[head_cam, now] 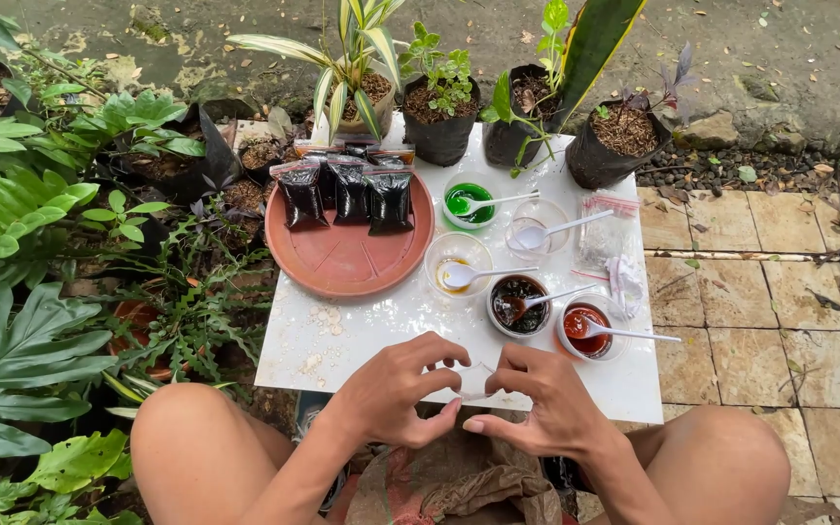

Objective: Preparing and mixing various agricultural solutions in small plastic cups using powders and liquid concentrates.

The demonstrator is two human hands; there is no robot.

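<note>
Clear bag, judged light, limp and slippery, is pinched at its mouth edges between fingertips of left hand and right hand, held over table edge, sauce cups beyond grip.

Terracotta dish w/ dark packets; five cups w/ spoons; potted plants.

A small bag sat between the fingers of both hands, at the tabletop's near edge. Beyond the fingers stood five cups with spoons; beyond-left lay a tray bearing packets; pots lined the far edge.
</note>
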